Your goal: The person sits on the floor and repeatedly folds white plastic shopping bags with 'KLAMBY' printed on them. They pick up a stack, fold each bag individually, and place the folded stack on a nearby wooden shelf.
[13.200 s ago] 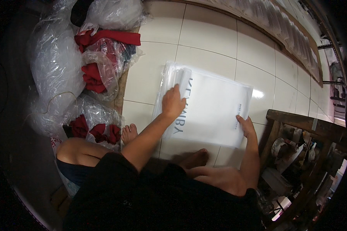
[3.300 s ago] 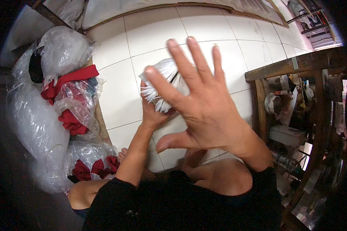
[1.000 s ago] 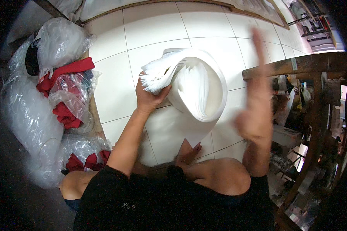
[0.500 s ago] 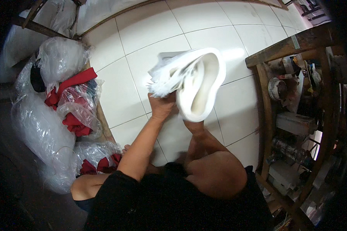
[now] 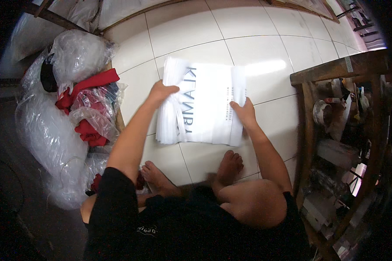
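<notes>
A stack of thin white printed sheets (image 5: 208,114), which look like plastic bags, lies spread out in front of me, low over or on the floor tiles. Dark lettering runs across its top face. My left hand (image 5: 163,93) is closed on the left edge, thumb on top, where many layers fan out. My right hand (image 5: 245,114) grips the right edge, its thumb pressed on the upper face and its fingers hidden beneath. The sheets blur slightly from motion.
White floor tiles (image 5: 265,56) surround the stack, and my bare feet (image 5: 229,167) are below it. To the left lie clear plastic bags (image 5: 52,126) with red cloth (image 5: 93,82). At right stands a wooden rack (image 5: 309,130) full of clutter.
The white stack was folded over in a curl with both hands beneath it; now it is opened out flat. My hands have moved apart to its left and right edges.
</notes>
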The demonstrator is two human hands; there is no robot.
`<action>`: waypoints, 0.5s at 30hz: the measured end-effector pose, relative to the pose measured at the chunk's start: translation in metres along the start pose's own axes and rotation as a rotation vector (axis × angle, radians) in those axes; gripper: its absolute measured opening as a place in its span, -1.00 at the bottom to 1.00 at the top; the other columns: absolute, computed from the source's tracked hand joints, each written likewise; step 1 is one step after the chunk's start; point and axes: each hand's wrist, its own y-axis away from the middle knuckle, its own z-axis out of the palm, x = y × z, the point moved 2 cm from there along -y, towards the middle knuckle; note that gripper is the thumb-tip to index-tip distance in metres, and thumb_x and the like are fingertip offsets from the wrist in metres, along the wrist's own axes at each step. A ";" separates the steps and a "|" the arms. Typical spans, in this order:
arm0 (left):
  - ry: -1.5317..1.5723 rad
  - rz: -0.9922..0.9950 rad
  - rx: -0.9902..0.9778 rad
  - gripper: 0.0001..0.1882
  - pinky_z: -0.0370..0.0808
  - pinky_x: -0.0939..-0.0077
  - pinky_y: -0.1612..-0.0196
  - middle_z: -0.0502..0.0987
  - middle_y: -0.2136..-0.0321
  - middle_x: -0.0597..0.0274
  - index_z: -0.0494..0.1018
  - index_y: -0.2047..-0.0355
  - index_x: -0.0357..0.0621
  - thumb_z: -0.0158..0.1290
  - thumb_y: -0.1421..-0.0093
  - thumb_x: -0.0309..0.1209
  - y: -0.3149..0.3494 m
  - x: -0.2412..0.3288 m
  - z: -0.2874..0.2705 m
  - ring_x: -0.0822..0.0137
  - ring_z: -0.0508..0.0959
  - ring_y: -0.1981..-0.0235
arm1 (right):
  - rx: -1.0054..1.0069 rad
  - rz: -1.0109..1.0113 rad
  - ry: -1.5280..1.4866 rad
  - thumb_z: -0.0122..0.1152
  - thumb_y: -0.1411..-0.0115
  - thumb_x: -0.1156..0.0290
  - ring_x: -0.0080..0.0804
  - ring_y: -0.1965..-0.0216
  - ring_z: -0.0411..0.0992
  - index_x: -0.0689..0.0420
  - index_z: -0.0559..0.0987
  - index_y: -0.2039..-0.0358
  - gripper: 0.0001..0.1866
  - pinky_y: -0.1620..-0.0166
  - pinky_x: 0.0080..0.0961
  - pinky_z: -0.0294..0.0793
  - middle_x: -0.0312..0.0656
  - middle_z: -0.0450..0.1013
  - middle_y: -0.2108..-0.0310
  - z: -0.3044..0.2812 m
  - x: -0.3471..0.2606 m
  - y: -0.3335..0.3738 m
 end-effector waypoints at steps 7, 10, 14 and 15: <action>-0.207 -0.077 0.135 -0.33 0.56 0.34 0.14 0.59 0.19 -0.09 0.43 0.05 -0.42 0.33 0.13 -0.24 -0.018 -0.009 0.018 0.13 0.63 0.23 | -0.092 -0.976 0.673 0.42 0.03 0.30 0.00 -0.18 0.23 0.04 0.44 -0.11 -0.35 -0.26 -0.07 0.14 0.02 0.30 -0.12 0.045 -0.090 0.051; -0.172 -0.052 0.085 -0.23 0.55 0.31 0.08 0.57 0.15 -0.16 0.39 0.03 -0.42 0.35 0.19 -0.17 -0.031 -0.027 0.011 0.07 0.62 0.17 | -0.564 -1.196 1.030 0.26 -0.07 0.25 -0.26 0.00 0.35 0.00 0.53 0.26 -0.77 -0.20 -0.09 0.19 -0.24 0.45 0.17 0.095 -0.079 0.037; -0.174 -0.090 0.084 -0.28 0.56 0.30 0.11 0.58 0.17 -0.15 0.40 0.04 -0.44 0.35 0.16 -0.23 -0.022 -0.019 0.008 0.07 0.63 0.20 | -0.545 -1.167 1.149 0.15 -0.10 0.27 -0.33 0.11 0.40 -0.01 0.56 0.38 -0.88 -0.09 -0.19 0.25 -0.28 0.51 0.33 0.066 -0.076 0.011; -0.178 -0.097 0.086 -0.30 0.57 0.31 0.12 0.58 0.18 -0.15 0.40 0.05 -0.44 0.35 0.15 -0.25 -0.021 -0.017 0.009 0.08 0.63 0.21 | -0.513 -1.155 1.108 0.14 -0.10 0.30 -0.32 0.12 0.41 -0.01 0.57 0.37 -0.88 -0.10 -0.18 0.24 -0.27 0.51 0.33 0.047 -0.073 0.010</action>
